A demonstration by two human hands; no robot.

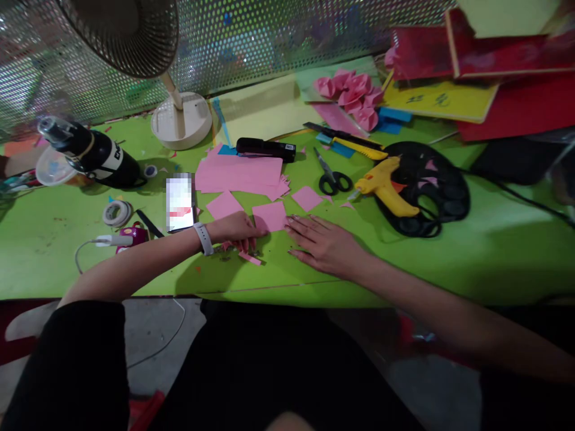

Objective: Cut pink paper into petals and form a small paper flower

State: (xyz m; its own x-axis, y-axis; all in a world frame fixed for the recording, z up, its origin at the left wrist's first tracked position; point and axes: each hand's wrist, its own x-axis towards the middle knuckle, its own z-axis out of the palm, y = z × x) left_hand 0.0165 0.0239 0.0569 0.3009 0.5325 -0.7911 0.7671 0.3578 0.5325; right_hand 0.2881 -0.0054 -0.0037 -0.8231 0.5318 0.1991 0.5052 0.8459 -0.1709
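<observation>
A pink paper square (271, 215) lies flat on the green tabletop between my two hands. My left hand (236, 229), with a pale watch band on its wrist, is at the square's lower left corner. One finger reaches onto that corner, and the others curl underneath beside small pink scraps (250, 258); what they hold, if anything, is hidden. On the other side, my right hand (330, 244) rests palm down with fingers stretched out, fingertips at the square's right edge. Two more pink squares lie close by, one on the left (224, 205) and one on the right (306, 198).
Behind are pink sheets (242, 173), a black stapler (265, 148), scissors (333, 175), a yellow cutter (359, 147) and pink paper flowers (353, 96). A yellow glue gun (386, 188) lies on a black palette (442, 173). Leftward are a phone (180, 200), bottle (101, 157), tape (117, 213) and fan (182, 123).
</observation>
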